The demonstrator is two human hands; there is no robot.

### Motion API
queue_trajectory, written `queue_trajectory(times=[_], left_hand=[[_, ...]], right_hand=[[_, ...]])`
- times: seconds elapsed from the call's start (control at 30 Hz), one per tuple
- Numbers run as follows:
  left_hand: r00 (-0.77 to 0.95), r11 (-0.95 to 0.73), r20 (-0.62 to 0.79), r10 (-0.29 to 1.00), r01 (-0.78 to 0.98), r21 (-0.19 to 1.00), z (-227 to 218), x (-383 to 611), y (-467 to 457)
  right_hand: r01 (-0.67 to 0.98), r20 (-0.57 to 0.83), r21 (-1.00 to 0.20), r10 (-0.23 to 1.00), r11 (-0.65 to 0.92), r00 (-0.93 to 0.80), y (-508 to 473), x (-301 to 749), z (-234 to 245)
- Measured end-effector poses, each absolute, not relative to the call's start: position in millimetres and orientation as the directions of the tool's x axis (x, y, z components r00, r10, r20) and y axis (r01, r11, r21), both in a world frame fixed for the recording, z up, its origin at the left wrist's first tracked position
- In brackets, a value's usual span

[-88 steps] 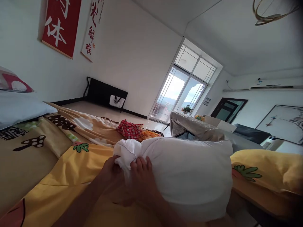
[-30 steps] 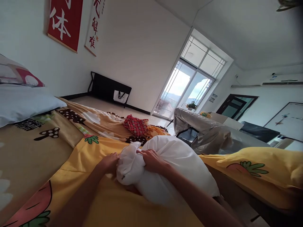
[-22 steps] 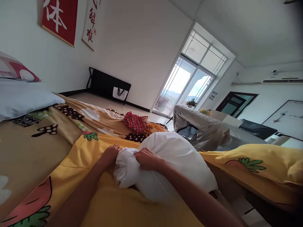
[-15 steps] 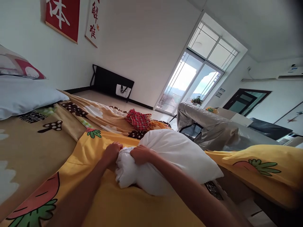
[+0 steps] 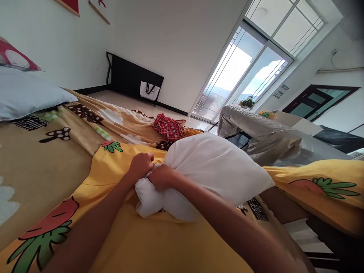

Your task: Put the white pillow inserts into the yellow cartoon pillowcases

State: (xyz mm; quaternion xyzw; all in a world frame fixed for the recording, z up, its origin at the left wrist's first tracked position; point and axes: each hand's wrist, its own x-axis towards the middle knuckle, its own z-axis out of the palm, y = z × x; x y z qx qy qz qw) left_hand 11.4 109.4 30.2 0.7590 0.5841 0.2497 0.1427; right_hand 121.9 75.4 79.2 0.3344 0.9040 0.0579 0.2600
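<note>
A white pillow (image 5: 216, 167) lies on a yellow cover printed with carrots (image 5: 136, 242) on the bed. My right hand (image 5: 159, 177) is closed round the bunched near corner of the pillow. My left hand (image 5: 141, 165) is fisted right beside it, gripping the same bunched white fabric. Both forearms reach in from the bottom of the head view.
A tan mushroom-print blanket (image 5: 51, 151) covers the bed's left. A pale blue pillow (image 5: 25, 94) lies far left. Red plaid cloth (image 5: 168, 127) sits at the bed's far end. A silver-covered piece of furniture (image 5: 270, 140) stands right, a black folded table (image 5: 131, 79) by the wall.
My hands have squeezed the pillow's corner tighter and drawn closer together. The view has dropped and tilted, so the wall banners have nearly left the frame.
</note>
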Motion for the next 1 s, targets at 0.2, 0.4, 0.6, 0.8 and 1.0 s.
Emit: queue_trajectory(times=[0.2, 0.4, 0.6, 0.8, 1.0], left_hand=[[0.183, -0.284, 0.261, 0.948, 0.855, 0.433, 31, 11, 109], [0.22, -0.327, 0.283, 0.934, 0.848, 0.418, 17, -1, 121], [0.406, -0.513, 0.366, 0.837, 0.814, 0.271, 14, 10, 115], [0.496, -0.577, 0.372, 0.785, 0.804, 0.146, 12, 21, 105], [0.473, -0.55, 0.359, 0.804, 0.821, 0.15, 10, 19, 111]], right_hand=[[0.613, -0.322, 0.292, 0.679, 0.734, -0.66, 50, 134, 74], [0.734, -0.02, 0.414, 0.812, 0.538, -0.584, -7, 163, 82], [0.76, -0.025, 0.488, 0.878, 0.428, -0.479, -40, 173, 110], [0.786, 0.064, 0.577, 0.947, 0.223, -0.316, -23, 202, 181], [0.721, 0.224, 0.692, 0.935, 0.046, -0.275, -1, 240, 247]])
